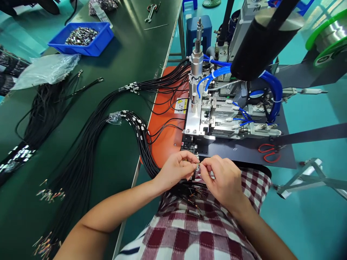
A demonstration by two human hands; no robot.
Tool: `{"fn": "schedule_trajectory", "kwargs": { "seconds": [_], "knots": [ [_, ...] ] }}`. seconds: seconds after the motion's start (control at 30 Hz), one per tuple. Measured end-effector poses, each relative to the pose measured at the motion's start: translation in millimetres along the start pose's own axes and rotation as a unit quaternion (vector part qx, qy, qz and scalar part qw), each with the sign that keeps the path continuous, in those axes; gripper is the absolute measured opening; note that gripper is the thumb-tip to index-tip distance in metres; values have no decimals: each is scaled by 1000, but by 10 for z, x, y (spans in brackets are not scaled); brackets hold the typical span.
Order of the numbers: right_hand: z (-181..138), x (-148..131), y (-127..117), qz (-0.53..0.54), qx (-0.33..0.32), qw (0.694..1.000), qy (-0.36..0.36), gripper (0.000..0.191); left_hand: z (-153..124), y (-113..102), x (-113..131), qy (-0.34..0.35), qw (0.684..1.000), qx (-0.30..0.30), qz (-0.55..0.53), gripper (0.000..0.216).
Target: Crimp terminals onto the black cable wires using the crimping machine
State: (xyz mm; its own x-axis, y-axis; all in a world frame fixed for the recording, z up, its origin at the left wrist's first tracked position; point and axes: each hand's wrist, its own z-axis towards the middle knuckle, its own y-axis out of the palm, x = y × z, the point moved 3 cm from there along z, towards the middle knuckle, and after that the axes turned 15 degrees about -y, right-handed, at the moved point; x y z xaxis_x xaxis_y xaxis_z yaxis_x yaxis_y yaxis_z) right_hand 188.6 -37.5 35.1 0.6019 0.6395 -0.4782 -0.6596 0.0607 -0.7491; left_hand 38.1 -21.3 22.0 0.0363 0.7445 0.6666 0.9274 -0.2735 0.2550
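Note:
My left hand (176,169) and my right hand (223,178) meet in front of my chest, fingers pinched together on a small metal connector (197,165) at the end of a thin cable. Stripped cable ends (193,193) lie across my checked lap below the hands. Just beyond the fingers stands a small metal machine (206,115) with blue air hoses (217,72) on an orange base (165,137).
Big bundles of black cables (89,144) with metal plugs spread over the green bench (130,61) at left. A blue bin of metal parts (81,36) and a plastic bag (46,68) sit at the back. Red scissors (268,151) lie right of the machine.

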Motion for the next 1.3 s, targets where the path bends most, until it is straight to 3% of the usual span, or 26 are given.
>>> {"fn": "schedule_trajectory", "kwargs": {
  "seconds": [0.23,0.43,0.6,0.77,0.97,1.3],
  "knots": [
    [-8,132,22,201,-42,967,147,14,1,-5,6,-5,1000,9,6,21],
    [-37,173,92,276,-4,944,181,14,17,7,20,-11,1000,14,-1,23],
    [-105,226,164,357,38,903,238,13,14,-1,27,-9,1000,8,-21,20],
    [-126,136,257,401,30,876,267,12,-9,2,32,-5,1000,3,-22,19],
    [-141,14,370,379,85,882,268,13,-17,-2,28,-2,1000,-1,-29,21],
    [-128,138,277,424,91,847,307,14,-9,-5,19,-5,1000,20,-17,24]
  ]
}}
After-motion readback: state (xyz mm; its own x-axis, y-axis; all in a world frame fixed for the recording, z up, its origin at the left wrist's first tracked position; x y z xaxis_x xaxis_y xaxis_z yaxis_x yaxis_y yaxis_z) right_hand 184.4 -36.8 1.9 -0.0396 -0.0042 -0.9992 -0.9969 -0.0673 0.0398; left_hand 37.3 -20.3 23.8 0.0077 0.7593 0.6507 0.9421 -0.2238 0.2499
